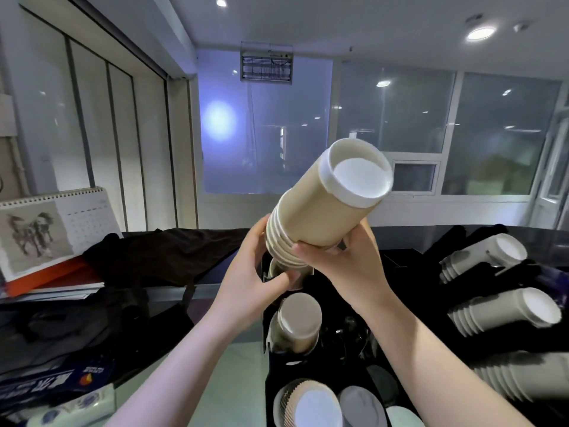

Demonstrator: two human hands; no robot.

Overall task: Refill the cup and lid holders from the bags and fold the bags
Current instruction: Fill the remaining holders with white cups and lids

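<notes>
Both hands hold a tilted stack of tan paper cups [323, 211] above the black cup holder [354, 334]. The right hand [345, 269] has its grip curled under the stack's lower rims, and the left hand [249, 272] curls its grip round the rims from the other side. Directly beneath, a cup stack in the holder [297, 322] fills one slot. More cup stacks [505, 312] lie along the holder's right side. A desk calendar [52, 226] stands at the surface's far left edge, beside a dark cloth [166, 254].
</notes>
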